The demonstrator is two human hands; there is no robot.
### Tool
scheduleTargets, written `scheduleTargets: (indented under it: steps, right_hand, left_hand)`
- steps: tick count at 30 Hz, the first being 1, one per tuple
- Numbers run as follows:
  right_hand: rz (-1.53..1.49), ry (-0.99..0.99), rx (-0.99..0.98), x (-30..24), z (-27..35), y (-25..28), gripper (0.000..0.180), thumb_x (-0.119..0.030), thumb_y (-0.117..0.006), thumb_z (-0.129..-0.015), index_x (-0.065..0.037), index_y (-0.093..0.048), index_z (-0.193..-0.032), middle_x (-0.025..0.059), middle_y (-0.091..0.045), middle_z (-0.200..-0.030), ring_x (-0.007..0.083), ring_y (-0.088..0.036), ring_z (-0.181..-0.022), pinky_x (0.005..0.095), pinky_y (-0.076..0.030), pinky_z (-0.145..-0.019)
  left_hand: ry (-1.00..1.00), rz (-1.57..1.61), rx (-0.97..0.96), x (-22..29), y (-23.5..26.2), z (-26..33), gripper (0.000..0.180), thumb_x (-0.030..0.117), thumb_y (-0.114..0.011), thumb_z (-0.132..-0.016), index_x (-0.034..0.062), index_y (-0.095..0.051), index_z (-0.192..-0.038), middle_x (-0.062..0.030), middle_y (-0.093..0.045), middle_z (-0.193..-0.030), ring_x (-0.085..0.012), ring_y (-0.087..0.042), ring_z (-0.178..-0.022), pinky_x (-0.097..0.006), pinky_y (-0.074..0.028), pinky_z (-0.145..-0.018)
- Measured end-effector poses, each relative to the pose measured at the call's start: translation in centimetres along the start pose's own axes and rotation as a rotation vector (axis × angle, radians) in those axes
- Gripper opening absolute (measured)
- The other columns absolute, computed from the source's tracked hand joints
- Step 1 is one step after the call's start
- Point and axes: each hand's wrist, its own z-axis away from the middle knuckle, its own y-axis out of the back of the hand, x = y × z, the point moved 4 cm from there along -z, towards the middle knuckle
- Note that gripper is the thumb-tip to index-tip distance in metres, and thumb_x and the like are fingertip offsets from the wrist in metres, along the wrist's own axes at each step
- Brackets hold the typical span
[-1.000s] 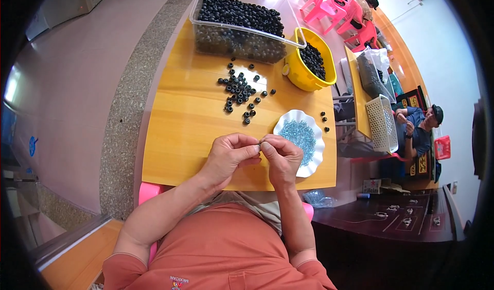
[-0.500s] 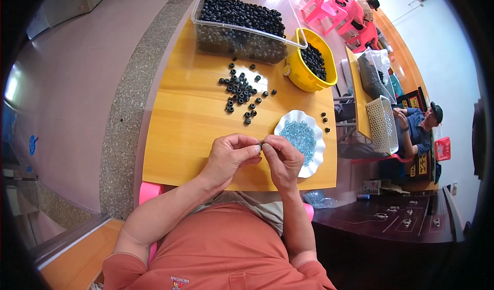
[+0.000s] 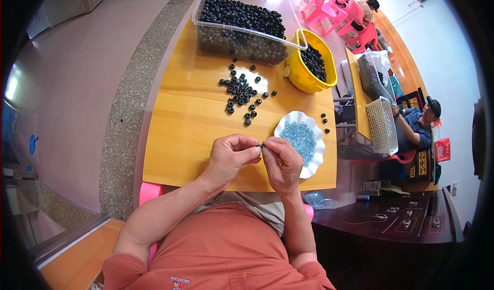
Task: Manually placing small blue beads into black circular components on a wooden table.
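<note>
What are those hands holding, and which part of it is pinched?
A tiny dark thing, at the meeting fingertips of the bare left hand and bare right hand; its shape and pinched part are too small and hidden to tell.

L grip (image 3: 230, 158) & R grip (image 3: 284, 165) meet approx. at midline, thumbs (image 3: 250, 153) & index fingers (image 3: 245, 140) pinched, tips close tog.; elbows bent, L forearm (image 3: 167, 209) slanting in, R forearm (image 3: 298, 220) nearly straight fwd.

A small dark piece (image 3: 261, 146) is pinched between the left hand (image 3: 229, 158) and the right hand (image 3: 282, 164), held over the near part of the worktop (image 3: 177, 140). Mostly covered, it is too small for its exact shape to show.
</note>
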Motion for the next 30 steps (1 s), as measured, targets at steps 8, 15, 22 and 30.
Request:
scheduleTargets:
  steps: [8, 15, 22, 30]
  right_hand:
    - [0.067, 0.07, 0.015, -0.1, 0.4, -0.4, 0.036, 0.003, -0.079, -0.07, 0.001, -0.063, -0.102, 0.0146, -0.065, -0.1, 0.0219, -0.066, -0.082, 0.0286, -0.054, -0.072]
    - [0.081, 0.095, 0.073, -0.1, 0.8, -0.6, 0.033, 0.003, -0.078, -0.071, 0.002, -0.064, -0.1, 0.0148, -0.065, -0.098, 0.0204, -0.066, -0.084, 0.0276, -0.054, -0.072]
    - [0.099, 0.159, 0.065, -0.5, 0.4, -0.7, 0.036, 0.003, -0.078, -0.068, -0.001, -0.063, -0.1, 0.0148, -0.065, -0.095, 0.0254, -0.066, -0.079, 0.032, -0.054, -0.069]
    - [-0.1, 0.018, 0.065, 1.1, 1.2, -1.7, 0.036, 0.003, -0.078, -0.069, 0.0, -0.063, -0.102, 0.0127, -0.065, -0.097, 0.0196, -0.065, -0.078, 0.0283, -0.053, -0.068]
  left_hand:
    - [0.014, 0.024, -0.021, 0.0, 0.2, -0.2, 0.013, 0.003, -0.068, -0.087, -0.0011, -0.065, -0.099, -0.0084, -0.069, -0.093, -0.0131, -0.067, -0.082, -0.028, -0.058, -0.077]
    - [0.038, 0.009, -0.047, -0.3, 0.2, -0.4, 0.012, 0.004, -0.068, -0.088, -0.0002, -0.065, -0.098, -0.0079, -0.069, -0.094, -0.0133, -0.067, -0.083, -0.029, -0.058, -0.079]
    - [0.064, 0.061, -0.075, -0.4, 0.1, -0.3, 0.012, 0.005, -0.068, -0.089, 0.0005, -0.063, -0.1, -0.0074, -0.068, -0.094, -0.0126, -0.066, -0.083, -0.028, -0.057, -0.076]
    - [-0.047, 0.051, 0.017, -0.3, -0.1, 0.0, 0.013, 0.002, -0.067, -0.087, 0.001, -0.061, -0.098, -0.0066, -0.068, -0.091, -0.0116, -0.065, -0.081, -0.024, -0.054, -0.073]
